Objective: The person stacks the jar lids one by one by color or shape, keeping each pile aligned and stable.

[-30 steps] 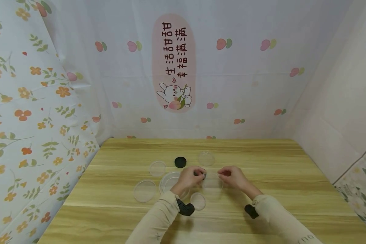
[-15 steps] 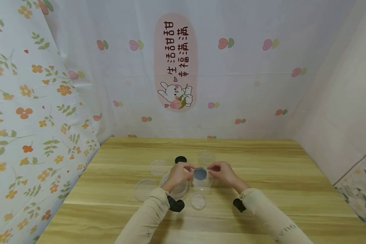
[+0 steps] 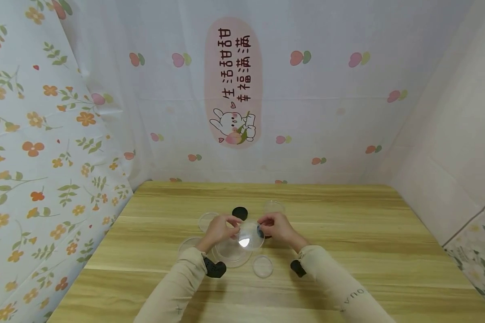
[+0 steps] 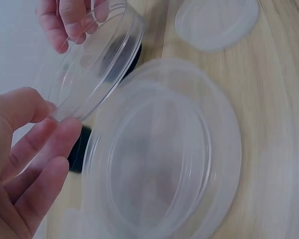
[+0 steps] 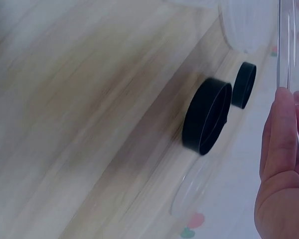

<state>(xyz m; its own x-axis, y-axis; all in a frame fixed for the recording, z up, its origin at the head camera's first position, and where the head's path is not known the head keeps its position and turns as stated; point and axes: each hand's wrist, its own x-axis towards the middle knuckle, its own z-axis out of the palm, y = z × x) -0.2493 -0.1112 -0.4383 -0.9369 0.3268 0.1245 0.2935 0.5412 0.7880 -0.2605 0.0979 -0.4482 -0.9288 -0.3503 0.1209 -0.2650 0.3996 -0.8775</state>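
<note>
A clear round petri dish (image 3: 251,235) is held up between my two hands, tilted, and overlaps a nest of larger clear dishes (image 3: 231,263) in the head view. Thumb and fingers of my left hand (image 3: 221,228) pinch its left edge, and the rim shows between them in the left wrist view, where the dish (image 4: 102,55) stands clear above the nested dishes (image 4: 224,149). My right hand (image 3: 280,229) pinches the opposite edge. The right wrist view shows the rim of the dish (image 5: 286,45) at those fingertips.
Two black round caps, a larger one (image 5: 207,117) and a smaller-looking one (image 5: 244,85), lie on the wooden table (image 3: 327,296). Loose clear dishes lie around: one in front (image 3: 262,267), one behind (image 3: 274,207), others at the left (image 3: 189,244).
Both hands have moved left with the petri dish, from over the right-hand black cap to over the nested dishes. The dish is now tilted, with light glinting off it.
</note>
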